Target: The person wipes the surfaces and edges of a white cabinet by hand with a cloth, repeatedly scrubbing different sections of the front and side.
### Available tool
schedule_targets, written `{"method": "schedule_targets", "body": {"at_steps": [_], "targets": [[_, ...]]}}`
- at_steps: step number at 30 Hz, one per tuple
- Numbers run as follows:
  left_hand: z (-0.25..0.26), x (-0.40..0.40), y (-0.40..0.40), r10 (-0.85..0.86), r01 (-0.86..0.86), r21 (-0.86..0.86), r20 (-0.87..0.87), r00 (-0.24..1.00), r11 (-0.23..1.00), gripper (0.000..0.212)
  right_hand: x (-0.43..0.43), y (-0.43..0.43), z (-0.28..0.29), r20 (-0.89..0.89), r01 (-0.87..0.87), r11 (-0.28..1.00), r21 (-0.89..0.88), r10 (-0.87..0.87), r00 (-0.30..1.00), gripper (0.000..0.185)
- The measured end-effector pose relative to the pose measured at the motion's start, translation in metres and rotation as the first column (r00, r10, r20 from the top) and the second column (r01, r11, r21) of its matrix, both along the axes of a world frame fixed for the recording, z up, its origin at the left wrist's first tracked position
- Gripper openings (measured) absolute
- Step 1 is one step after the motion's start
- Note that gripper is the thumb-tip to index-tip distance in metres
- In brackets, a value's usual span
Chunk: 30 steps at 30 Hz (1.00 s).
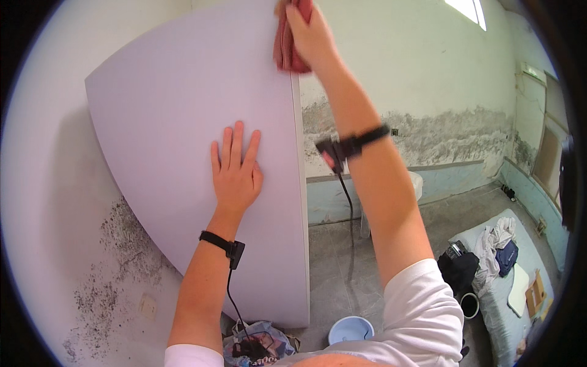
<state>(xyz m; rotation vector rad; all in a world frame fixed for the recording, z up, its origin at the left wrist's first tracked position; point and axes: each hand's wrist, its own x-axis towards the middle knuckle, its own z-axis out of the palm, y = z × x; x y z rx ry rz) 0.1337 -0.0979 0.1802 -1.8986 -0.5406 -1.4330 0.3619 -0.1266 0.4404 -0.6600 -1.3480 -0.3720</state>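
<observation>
A tall, smooth, pale lilac panel (183, 105), perhaps the side of a wardrobe, stands before me. Flat against its face lies my left hand (237, 169), fingers spread, holding nothing. My right hand (312, 34) is raised to the panel's upper right edge and grips a folded reddish-pink cloth (289, 50), which touches or nearly touches that edge. Some motion blur softens this hand, and the cloth's upper part is cut off by the frame. Black straps with small devices and cables circle both forearms.
On the floor are a light blue basin (351, 329) and a plastic bag (270, 337) of things. A bed or mattress (497, 303) at right holds clothes (495, 243) and a white board (518, 290). Beside it stands a bin (469, 306). Mould stains mark the walls.
</observation>
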Motion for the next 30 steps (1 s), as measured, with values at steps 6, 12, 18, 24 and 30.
{"method": "schedule_targets", "body": {"at_steps": [6, 12, 18, 24, 30], "targets": [[-0.007, -0.001, 0.006, 0.003, -0.004, -0.042, -0.015, 1.0, 0.999, 0.068, -0.02, -0.007, -0.03, -0.068, 0.099, 0.99, 0.103, -0.093, 0.993, 0.045], [-0.006, -0.002, 0.021, 0.037, -0.037, 0.026, -0.007, 0.999, 0.999, 0.067, -0.052, -0.04, -0.303, -0.2, -0.061, 0.984, -0.169, 0.026, 0.98, 0.054], [-0.007, 0.007, 0.031, -0.003, 0.004, 0.094, -0.008, 1.0, 0.996, 0.063, -0.073, -0.09, -0.552, -0.43, -0.157, 0.819, -0.552, -0.118, 0.895, 0.052], [-0.004, 0.006, 0.024, -0.081, 0.081, 0.18, -0.011, 0.997, 0.98, 0.061, -0.078, -0.096, -0.483, -0.378, -0.092, 0.832, -0.547, -0.147, 0.914, 0.052], [-0.008, -0.001, 0.014, 0.15, -0.14, 0.171, -0.045, 0.988, 0.975, 0.061, -0.074, -0.072, -0.39, -0.369, -0.128, 0.916, -0.381, -0.024, 0.929, 0.053]]}}
